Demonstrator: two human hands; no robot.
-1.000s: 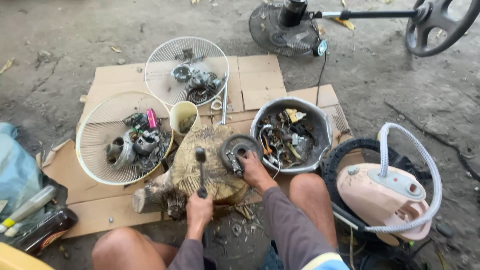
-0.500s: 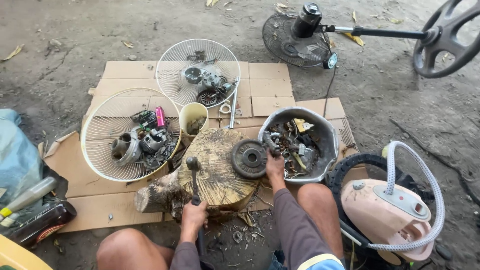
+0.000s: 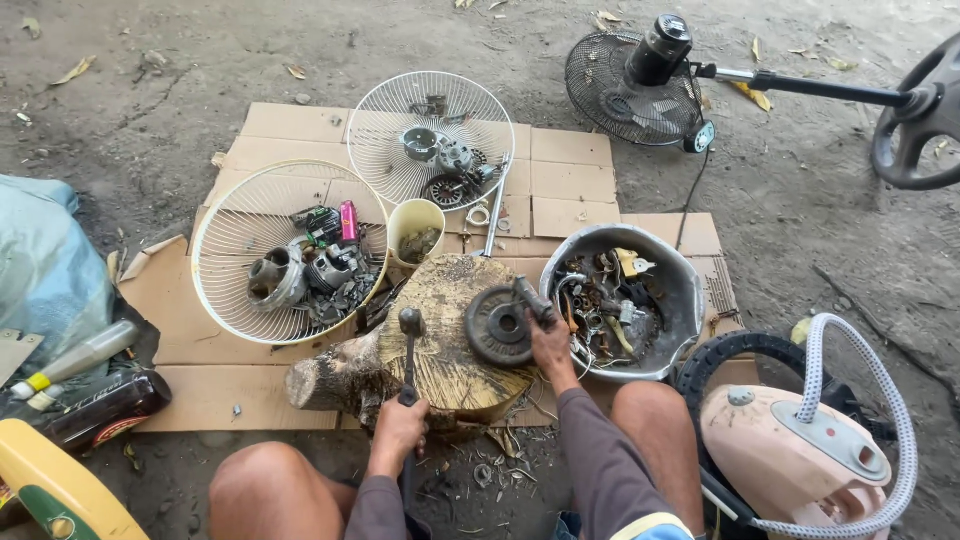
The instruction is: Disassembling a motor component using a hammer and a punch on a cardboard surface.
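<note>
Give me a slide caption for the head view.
Left hand grips a hammer over a stump; right hand holds a metal part.

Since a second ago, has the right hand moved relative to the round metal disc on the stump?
Yes. The right hand was resting on the round metal disc; it now sits at the disc's right edge, toward the grey bowl, gripping a dark part.

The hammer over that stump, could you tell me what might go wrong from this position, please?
1. The right hand holds a small dark part at the round metal disc, close to where the hammer in the left hand would land; fingers could be struck.
2. The disc lies loose on the uneven stump and may jump or slide off.
3. Bare knees flank the stump, exposed to flying bits.
</note>
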